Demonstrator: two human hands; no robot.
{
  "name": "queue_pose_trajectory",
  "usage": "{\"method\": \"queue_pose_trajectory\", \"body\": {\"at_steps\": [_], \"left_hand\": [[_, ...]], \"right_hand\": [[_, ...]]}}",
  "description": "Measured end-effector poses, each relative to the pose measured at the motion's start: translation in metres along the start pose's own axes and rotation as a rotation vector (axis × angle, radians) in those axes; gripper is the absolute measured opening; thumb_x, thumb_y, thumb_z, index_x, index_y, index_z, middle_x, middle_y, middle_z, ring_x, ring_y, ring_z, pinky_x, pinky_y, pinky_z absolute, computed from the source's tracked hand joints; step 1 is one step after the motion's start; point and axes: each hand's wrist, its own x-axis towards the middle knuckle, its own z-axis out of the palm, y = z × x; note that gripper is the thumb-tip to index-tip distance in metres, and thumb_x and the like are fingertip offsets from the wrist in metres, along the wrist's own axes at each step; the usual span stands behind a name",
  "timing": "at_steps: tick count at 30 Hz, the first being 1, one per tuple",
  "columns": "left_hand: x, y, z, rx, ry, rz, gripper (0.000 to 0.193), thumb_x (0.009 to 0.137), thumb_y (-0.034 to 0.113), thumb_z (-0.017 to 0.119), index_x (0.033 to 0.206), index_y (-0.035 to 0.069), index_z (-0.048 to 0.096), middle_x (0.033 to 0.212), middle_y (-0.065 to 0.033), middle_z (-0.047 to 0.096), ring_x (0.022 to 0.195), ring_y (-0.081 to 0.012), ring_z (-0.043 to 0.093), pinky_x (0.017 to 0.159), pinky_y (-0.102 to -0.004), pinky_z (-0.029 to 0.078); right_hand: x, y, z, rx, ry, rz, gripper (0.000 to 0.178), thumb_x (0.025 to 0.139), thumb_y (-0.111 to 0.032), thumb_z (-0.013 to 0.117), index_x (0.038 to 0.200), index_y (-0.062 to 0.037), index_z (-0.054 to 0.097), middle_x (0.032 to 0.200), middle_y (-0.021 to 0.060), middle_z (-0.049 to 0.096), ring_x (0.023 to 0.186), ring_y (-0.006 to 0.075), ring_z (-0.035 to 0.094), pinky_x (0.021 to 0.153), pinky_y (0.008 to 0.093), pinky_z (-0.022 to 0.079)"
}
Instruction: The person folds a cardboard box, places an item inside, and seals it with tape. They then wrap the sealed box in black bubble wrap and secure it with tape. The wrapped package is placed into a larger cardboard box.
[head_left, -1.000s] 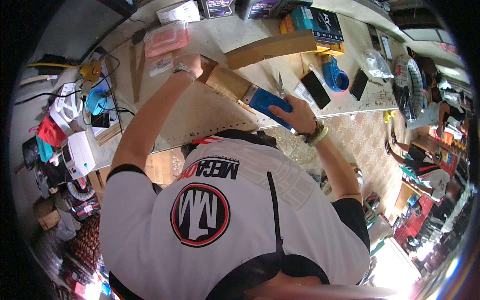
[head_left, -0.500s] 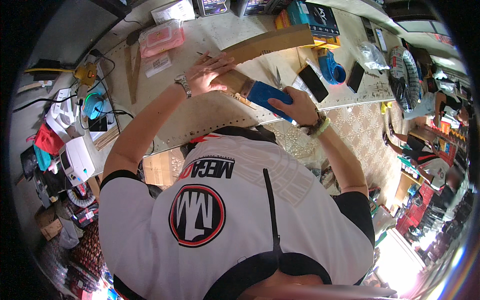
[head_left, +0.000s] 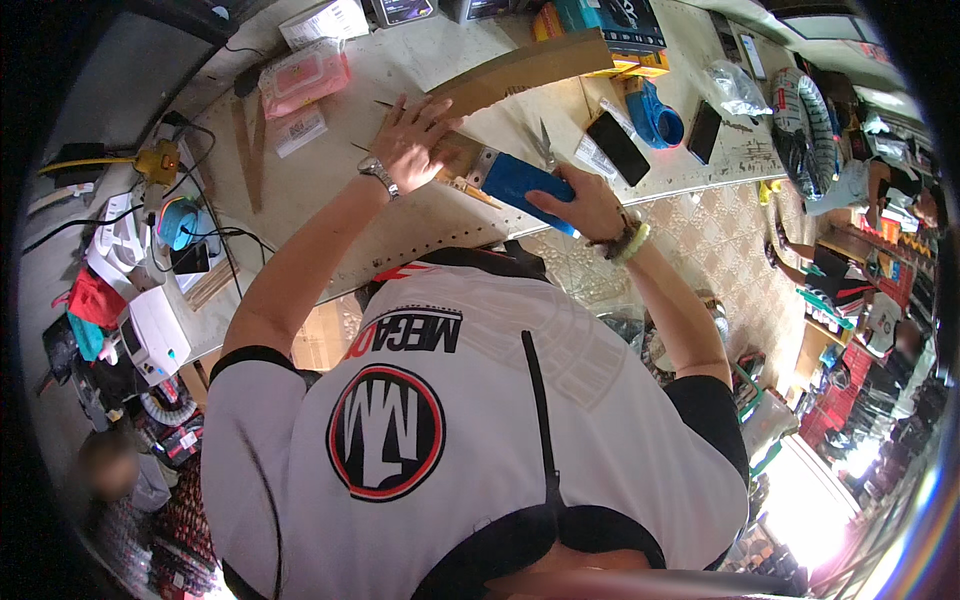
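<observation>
My left hand [head_left: 410, 145] lies flat on a brown cardboard-like piece [head_left: 456, 155] on the bench, fingers stretched out and spread. My right hand [head_left: 588, 205] grips a long flat blue thing [head_left: 525, 187], with the thumb on top. A pale grey end on the blue thing meets the brown piece, and its exact kind cannot be made out. Scissors [head_left: 545, 143] with parted blades lie just beyond my right fingers. Behind them rests a long curved strip of cardboard [head_left: 530, 75] with one ragged edge. Thin dark tips stick out past my left hand.
A black phone [head_left: 618, 148], a blue tape ring [head_left: 655, 115] and another phone [head_left: 704, 132] lie to the right. A pink wipes pack [head_left: 305, 78] and wooden strips [head_left: 250, 150] lie left. Boxes [head_left: 610, 25] stand at the back. Cables [head_left: 215, 232] trail at left. People are at far right.
My left hand has turned so its fingers point more away from me and spread wider. My right hand still grips the blue thing. The whole view has shifted slightly.
</observation>
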Motion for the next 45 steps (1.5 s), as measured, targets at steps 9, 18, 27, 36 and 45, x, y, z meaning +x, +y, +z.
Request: {"method": "queue_pose_trajectory", "body": {"at_steps": [9, 18, 27, 36, 45], "left_hand": [[0.002, -0.002, -0.004, -0.011, -0.072, -0.038, 0.053, 0.085, 0.054, 0.06, 0.124, 0.017, 0.059, 0.139, -0.0068, 0.048, 0.136, -0.0291, 0.036, 0.116, -0.0556, 0.018], [0.0, 0.01, -0.013, -0.015, -0.08, -0.08, 0.073, 0.07, 0.053, 0.076, 0.131, 0.018, 0.058, 0.159, -0.01, 0.021, 0.143, -0.0361, 0.023, 0.112, -0.0648, 0.017], [0.007, 0.064, 0.023, 0.211, 0.033, -0.202, 0.065, 0.088, 0.035, 0.055, 0.145, 0.009, 0.036, 0.152, -0.0078, 0.034, 0.14, -0.0267, 0.033, 0.113, -0.0529, 0.025], [0.011, 0.069, 0.04, 0.32, -0.054, -0.301, 0.06, 0.091, 0.039, 0.05, 0.144, 0.013, 0.037, 0.149, -0.0073, 0.038, 0.14, -0.0282, 0.033, 0.113, -0.0547, 0.023], [0.025, 0.086, 0.017, 0.258, -0.321, -0.395, 0.061, 0.083, 0.033, 0.063, 0.137, 0.015, 0.042, 0.146, -0.0048, 0.039, 0.142, -0.028, 0.028, 0.113, -0.0591, 0.02]], "right_hand": [[-0.045, 0.03, -0.022, -0.096, -0.157, 0.207, 0.058, 0.082, -0.055, 0.068, 0.096, 0.0011, 0.065, 0.075, 0.0163, 0.067, 0.067, 0.0239, 0.066, 0.064, 0.0362, 0.051], [0.05, -0.01, 0.056, -0.282, -0.183, 0.134, 0.076, 0.072, -0.072, 0.06, 0.085, 0.002, 0.072, 0.086, 0.024, 0.069, 0.085, 0.0367, 0.068, 0.074, 0.0514, 0.051], [0.055, -0.021, 0.07, -0.2, -0.007, 0.225, 0.054, 0.065, -0.052, 0.07, 0.088, -0.0039, 0.074, 0.092, 0.0181, 0.071, 0.092, 0.0335, 0.068, 0.079, 0.0414, 0.054], [0.044, -0.026, 0.062, -0.214, -0.023, 0.184, 0.051, 0.065, -0.049, 0.071, 0.085, -0.0027, 0.073, 0.088, 0.0175, 0.071, 0.087, 0.0332, 0.069, 0.077, 0.0404, 0.054], [0.044, -0.015, 0.079, -0.438, -0.009, 0.124, 0.035, 0.065, -0.038, 0.072, 0.085, -0.0098, 0.075, 0.086, 0.0089, 0.073, 0.082, 0.0276, 0.07, 0.069, 0.0403, 0.054]]}}
